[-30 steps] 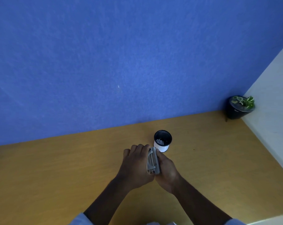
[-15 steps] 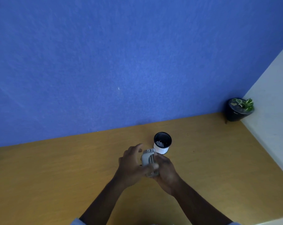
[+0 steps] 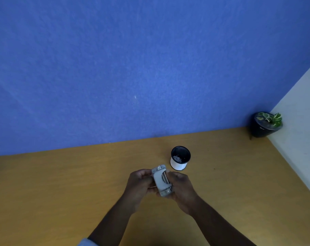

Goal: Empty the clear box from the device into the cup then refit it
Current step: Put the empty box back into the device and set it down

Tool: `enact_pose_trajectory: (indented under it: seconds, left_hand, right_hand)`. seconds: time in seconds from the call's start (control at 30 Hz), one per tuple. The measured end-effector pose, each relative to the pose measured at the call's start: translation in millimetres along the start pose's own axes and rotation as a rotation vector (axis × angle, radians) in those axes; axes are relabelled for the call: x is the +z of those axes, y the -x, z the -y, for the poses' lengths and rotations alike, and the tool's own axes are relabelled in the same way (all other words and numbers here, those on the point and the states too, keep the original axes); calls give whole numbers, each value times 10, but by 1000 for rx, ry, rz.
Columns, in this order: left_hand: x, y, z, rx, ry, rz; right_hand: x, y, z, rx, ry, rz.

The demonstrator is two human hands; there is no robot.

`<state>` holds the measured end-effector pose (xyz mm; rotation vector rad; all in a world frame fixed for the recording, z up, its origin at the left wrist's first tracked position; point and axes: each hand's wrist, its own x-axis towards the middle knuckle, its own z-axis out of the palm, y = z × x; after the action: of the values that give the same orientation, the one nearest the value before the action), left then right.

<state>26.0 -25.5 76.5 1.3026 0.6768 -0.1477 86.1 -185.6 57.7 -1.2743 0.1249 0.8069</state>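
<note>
I see a wooden desk (image 3: 61, 192) against a blue wall (image 3: 132, 59), a potted plant (image 3: 265, 124) in the far right corner. My left hand (image 3: 139, 186) and right hand (image 3: 181, 188) are both clamped around the grey device (image 3: 161, 180), held above the desk, just near the cup (image 3: 180, 158), which has white bits inside.
</note>
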Motion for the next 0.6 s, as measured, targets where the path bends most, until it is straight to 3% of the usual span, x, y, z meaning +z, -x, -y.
enact_pose_trajectory:
  seconds: [0.3,0.6]
  left_hand:
    - [-176,-136,-62,-21,133,-97]
    - [-225,-87,-9,-23,128,45]
  right_hand:
    - [-53,66,24,51,14,110]
    - [-60,66,-1,22,124,72]
